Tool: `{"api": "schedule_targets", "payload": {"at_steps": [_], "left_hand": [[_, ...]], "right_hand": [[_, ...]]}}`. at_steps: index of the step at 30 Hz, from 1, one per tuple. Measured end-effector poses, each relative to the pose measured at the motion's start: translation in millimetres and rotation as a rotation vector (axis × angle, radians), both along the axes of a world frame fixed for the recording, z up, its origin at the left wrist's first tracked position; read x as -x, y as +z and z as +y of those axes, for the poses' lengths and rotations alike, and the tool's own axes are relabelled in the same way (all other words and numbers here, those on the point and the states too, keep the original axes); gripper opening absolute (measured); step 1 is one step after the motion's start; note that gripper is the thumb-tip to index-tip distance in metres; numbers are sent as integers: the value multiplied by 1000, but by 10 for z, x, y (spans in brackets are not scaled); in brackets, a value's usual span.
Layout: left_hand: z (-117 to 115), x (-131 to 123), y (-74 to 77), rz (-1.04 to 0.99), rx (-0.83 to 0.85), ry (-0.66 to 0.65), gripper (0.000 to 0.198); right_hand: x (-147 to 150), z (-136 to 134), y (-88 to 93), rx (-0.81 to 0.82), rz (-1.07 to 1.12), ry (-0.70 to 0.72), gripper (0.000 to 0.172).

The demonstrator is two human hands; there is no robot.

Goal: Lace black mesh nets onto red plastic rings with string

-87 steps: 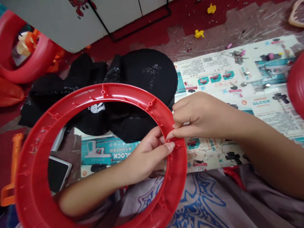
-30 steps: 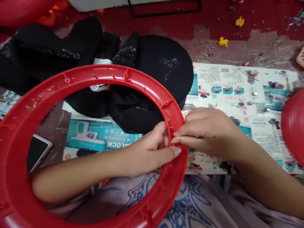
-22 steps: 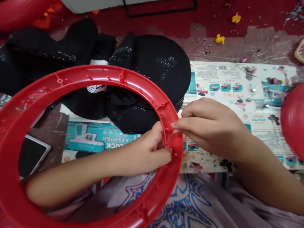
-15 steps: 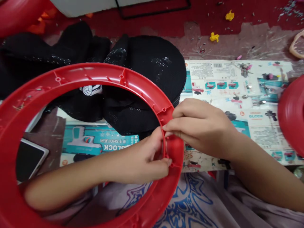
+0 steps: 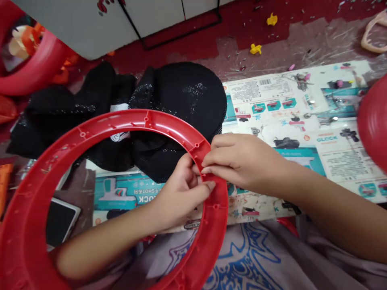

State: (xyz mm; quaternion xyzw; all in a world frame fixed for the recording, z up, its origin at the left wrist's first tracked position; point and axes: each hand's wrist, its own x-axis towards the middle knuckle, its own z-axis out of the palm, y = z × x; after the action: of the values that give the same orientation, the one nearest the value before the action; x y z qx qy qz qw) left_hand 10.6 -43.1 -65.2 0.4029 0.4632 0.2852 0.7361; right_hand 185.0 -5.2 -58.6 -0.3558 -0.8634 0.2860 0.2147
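Note:
A large red plastic ring (image 5: 169,125), its hollow ribbed side facing me, spans the left and middle of the view. My left arm passes through its opening, and my left hand (image 5: 189,193) grips the ring's right side, thumb on the channel and fingers behind the inner rim. From the right, my right hand (image 5: 238,159) pinches at the inner rim just above that thumb. Whether anything small sits between its fingertips is hidden. Loose bits lie in the channel at the ring's upper left.
A black cap-like mesh cloth (image 5: 193,96) lies behind the ring on printed cardboard (image 5: 272,121). A dark-screened device (image 5: 62,221) shows through the opening. Another red round part (image 5: 373,121) is at right. Small yellow pieces (image 5: 255,49) and a beige loop (image 5: 373,34) lie farther back.
The view has shifted, showing more at the upper left. My left thumb has moved up the ring, nearer my right fingertips. Both hands stay on the ring's right side.

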Motion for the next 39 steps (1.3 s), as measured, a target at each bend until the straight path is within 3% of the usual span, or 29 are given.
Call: {"api": "schedule_targets", "payload": {"at_steps": [9, 15, 24, 28, 31, 34, 36, 39], "left_hand": [[20, 122, 73, 187, -58, -458, 43], [-4, 135, 92, 58, -16, -559, 40], [-30, 129, 92, 62, 51, -567, 46], [-66, 88, 97, 30, 79, -409, 57], [-87, 32, 57, -31, 105, -223, 44], [-88, 8, -23, 35, 101, -97, 31], [-74, 26, -56, 107, 51, -121, 29], [-41, 82, -33, 272, -78, -297, 36]], "right_hand": [[-55, -18, 0, -347, -5, 177, 27], [-60, -11, 12, -268, 36, 199, 27], [-77, 4, -34, -227, -9, 218, 25], [-68, 1, -46, -301, -20, 177, 27], [-34, -19, -62, -363, -26, 176, 23], [-23, -36, -69, -439, -75, 113, 23], [-40, -35, -62, -489, -120, 39, 25], [-76, -18, -47, -526, -150, -21, 22]]}}
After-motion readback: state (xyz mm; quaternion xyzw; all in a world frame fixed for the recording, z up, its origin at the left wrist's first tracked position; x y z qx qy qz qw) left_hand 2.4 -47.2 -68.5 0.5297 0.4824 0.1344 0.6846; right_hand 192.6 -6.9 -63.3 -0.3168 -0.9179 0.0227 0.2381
